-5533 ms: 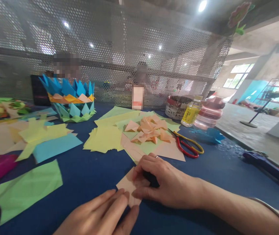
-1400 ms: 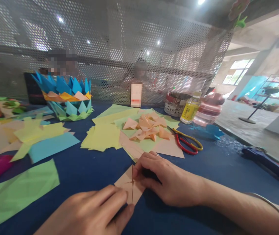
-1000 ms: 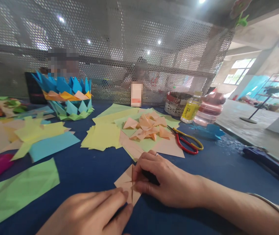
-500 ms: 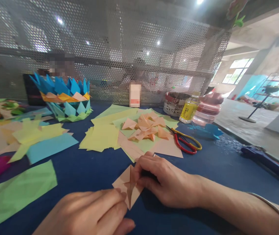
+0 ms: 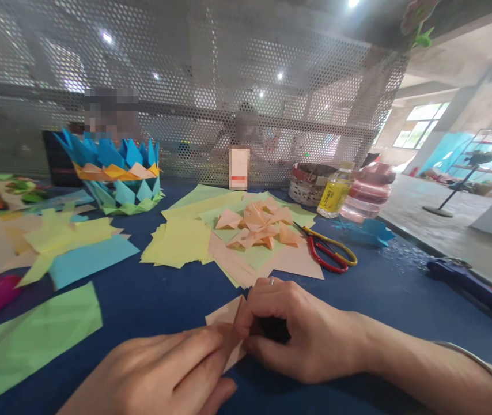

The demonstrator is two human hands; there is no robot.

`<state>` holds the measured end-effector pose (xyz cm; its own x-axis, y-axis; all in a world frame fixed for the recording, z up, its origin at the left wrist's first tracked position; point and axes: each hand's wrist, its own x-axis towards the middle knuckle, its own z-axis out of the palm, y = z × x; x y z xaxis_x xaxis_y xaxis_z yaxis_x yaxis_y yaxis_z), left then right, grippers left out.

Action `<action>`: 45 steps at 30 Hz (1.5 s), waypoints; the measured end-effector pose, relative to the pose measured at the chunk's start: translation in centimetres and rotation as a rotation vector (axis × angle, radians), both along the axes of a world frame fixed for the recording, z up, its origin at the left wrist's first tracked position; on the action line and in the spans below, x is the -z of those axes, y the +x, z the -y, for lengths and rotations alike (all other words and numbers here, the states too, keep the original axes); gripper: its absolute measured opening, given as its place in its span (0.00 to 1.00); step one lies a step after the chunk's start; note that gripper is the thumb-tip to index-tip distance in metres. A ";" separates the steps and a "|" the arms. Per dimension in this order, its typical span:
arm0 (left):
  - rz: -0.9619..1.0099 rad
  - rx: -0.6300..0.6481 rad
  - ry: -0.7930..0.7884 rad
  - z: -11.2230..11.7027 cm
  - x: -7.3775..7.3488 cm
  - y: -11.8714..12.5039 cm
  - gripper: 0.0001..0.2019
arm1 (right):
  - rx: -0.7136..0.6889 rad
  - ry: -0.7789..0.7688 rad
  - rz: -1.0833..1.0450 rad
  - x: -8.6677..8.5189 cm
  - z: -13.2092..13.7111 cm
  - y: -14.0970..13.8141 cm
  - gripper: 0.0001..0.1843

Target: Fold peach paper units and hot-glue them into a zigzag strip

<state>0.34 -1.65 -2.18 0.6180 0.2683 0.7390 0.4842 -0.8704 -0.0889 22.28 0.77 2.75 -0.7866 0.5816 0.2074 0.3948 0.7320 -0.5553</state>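
Observation:
Between my two hands lies a small folded piece of peach paper (image 5: 224, 312) on the dark blue table, partly covered by fingers. My left hand (image 5: 159, 369) presses its fingertips on the near left part of the paper. My right hand (image 5: 298, 328), with a ring on one finger, pinches the paper's right side between thumb and forefinger. Just beyond sit several folded peach paper pieces (image 5: 263, 223) on flat green and peach sheets. Red and yellow handled scissors (image 5: 330, 253) lie to the right of them.
A layered paper crown (image 5: 118, 176) stands at the back left. Yellow sheets (image 5: 179, 243), a blue sheet (image 5: 93, 259) and a green sheet (image 5: 42, 337) lie around. A yellow-labelled bottle (image 5: 335, 190) and a round container (image 5: 309, 183) stand before the perforated metal panel (image 5: 194, 57). A blue tool (image 5: 475, 288) lies right.
The peach paper has turned and shifted slightly right. My left fingers have moved over its middle crease, hiding more of it. My right hand has come a little nearer to me.

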 end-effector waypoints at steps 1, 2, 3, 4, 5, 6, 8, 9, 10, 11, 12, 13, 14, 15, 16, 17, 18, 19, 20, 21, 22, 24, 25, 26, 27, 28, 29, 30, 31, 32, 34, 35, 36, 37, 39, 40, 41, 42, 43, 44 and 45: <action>0.004 -0.002 0.001 0.0 0.0 0.0 0.14 | -0.006 -0.002 0.003 0.0 0.1 0.0 0.11; 0.004 -0.003 0.002 -0.1 0.0 0.1 0.14 | -0.013 0.000 0.006 0.0 0.2 0.0 0.11; 0.003 -0.003 0.006 -0.1 0.1 0.1 0.14 | -0.017 0.006 0.007 0.0 0.2 0.0 0.11; 0.000 -0.003 0.011 -0.1 0.1 0.1 0.14 | -0.020 0.014 0.001 0.0 0.2 0.0 0.11; -0.004 -0.003 0.015 -0.2 0.2 0.1 0.14 | -0.019 0.023 -0.007 0.1 0.1 0.0 0.12; -0.007 0.000 0.016 -0.2 0.2 0.0 0.14 | -0.014 0.031 -0.019 0.1 0.0 0.0 0.12; -0.005 0.011 0.016 -0.2 0.2 0.0 0.13 | -0.006 0.038 -0.039 0.2 -0.2 0.1 0.13; -0.005 0.017 0.013 -0.2 0.2 -0.1 0.13 | -0.007 0.039 -0.043 0.3 -0.3 0.2 0.13; -0.008 0.021 0.013 -0.2 0.2 -0.1 0.13 | -0.011 0.042 -0.042 0.4 -0.4 0.2 0.13; -0.013 0.027 0.015 -0.2 0.2 -0.1 0.12 | -0.018 0.049 -0.042 0.4 -0.4 0.3 0.13; -0.018 0.027 0.015 -0.2 0.3 -0.1 0.13 | -0.030 0.058 -0.043 0.5 -0.5 0.3 0.13; -0.023 0.024 0.010 -0.2 0.3 -0.1 0.13 | -0.045 0.067 -0.042 0.5 -0.5 0.4 0.13; -0.030 0.022 -0.001 -0.2 0.3 -0.1 0.13 | -0.061 0.072 -0.041 0.5 -0.5 0.4 0.13; -0.032 0.018 -0.016 -0.2 0.4 -0.2 0.13 | -0.074 0.074 -0.036 0.5 -0.5 0.4 0.13; -0.030 0.016 -0.029 -0.2 0.5 -0.2 0.14 | -0.085 0.076 -0.028 0.5 -0.5 0.4 0.13; -0.031 0.012 -0.044 -0.1 0.5 -0.2 0.14 | -0.096 0.077 -0.018 0.4 -0.5 0.5 0.13; -0.032 0.008 -0.051 -0.1 0.6 -0.2 0.15 | -0.108 0.080 -0.010 0.4 -0.5 0.5 0.13; -0.032 0.004 -0.056 -0.1 0.7 -0.2 0.15 | -0.117 0.086 -0.004 0.3 -0.5 0.5 0.13; -0.031 0.002 -0.056 0.0 0.7 -0.2 0.15 | -0.125 0.093 -0.001 0.3 -0.6 0.5 0.13; -0.032 -0.002 -0.055 0.0 0.8 -0.2 0.15 | -0.130 0.097 0.001 0.3 -0.6 0.6 0.13; -0.036 -0.004 -0.054 0.0 0.8 -0.2 0.15 | -0.131 0.096 0.002 0.3 -0.6 0.6 0.13; -0.046 -0.006 -0.045 0.0 0.8 -0.2 0.16 | -0.126 0.089 0.001 0.3 -0.6 0.6 0.13; -0.057 -0.005 -0.038 0.0 0.8 -0.2 0.16 | -0.126 0.087 -0.002 0.3 -0.6 0.6 0.13; -0.064 -0.006 -0.030 0.0 0.8 -0.2 0.16 | -0.130 0.087 -0.007 0.3 -0.6 0.6 0.13; -0.071 -0.006 -0.027 0.0 0.7 -0.2 0.16 | -0.135 0.091 -0.012 0.4 -0.6 0.6 0.13; -0.076 -0.003 -0.023 0.0 0.7 -0.3 0.16 | -0.142 0.098 -0.019 0.4 -0.6 0.6 0.13; -0.081 -0.003 -0.024 0.0 0.7 -0.3 0.15 | -0.147 0.106 -0.023 0.4 -0.6 0.6 0.13; -0.087 -0.003 -0.029 0.0 0.6 -0.3 0.15 | -0.150 0.114 -0.022 0.4 -0.6 0.6 0.13; -0.093 -0.002 -0.030 0.0 0.6 -0.3 0.15 | -0.150 0.123 -0.018 0.4 -0.6 0.6 0.13; -0.098 -0.002 -0.027 0.0 0.6 -0.3 0.15 | -0.150 0.133 -0.011 0.3 -0.6 0.7 0.13; -0.108 -0.008 -0.014 0.0 0.5 -0.3 0.15 | -0.156 0.166 0.014 0.2 -0.4 0.7 0.17; -0.111 -0.015 -0.010 0.0 0.5 -0.3 0.16 | -0.159 0.190 0.030 0.2 -0.3 0.8 0.19; -0.109 -0.021 -0.005 0.0 0.5 -0.3 0.16 | -0.163 0.219 0.045 0.1 -0.2 0.9 0.21; -0.106 -0.027 -0.002 0.0 0.6 -0.3 0.16 | -0.168 0.251 0.060 0.1 -0.1 1.0 0.23; -0.100 -0.026 0.003 0.0 0.6 -0.2 0.16 | -0.186 0.311 0.087 0.1 0.0 1.1 0.26; -0.097 -0.027 0.009 0.0 0.6 -0.2 0.16 | -0.195 0.336 0.098 0.1 0.0 1.1 0.27; -0.098 -0.031 0.016 0.0 0.7 -0.1 0.17 | -0.205 0.359 0.111 0.2 0.1 1.1 0.27; -0.103 -0.034 0.027 -0.1 0.7 -0.1 0.18 | -0.212 0.379 0.128 0.2 0.1 1.1 0.26; -0.108 -0.037 0.040 -0.1 0.8 0.0 0.19 | -0.212 0.397 0.150 0.2 0.2 1.0 0.24; -0.106 -0.043 0.051 -0.1 0.8 0.1 0.21 | -0.210 0.411 0.171 0.3 0.2 1.0 0.21; -0.101 -0.050 0.057 0.0 0.9 0.1 0.22 | -0.208 0.423 0.191 0.2 0.2 0.9 0.18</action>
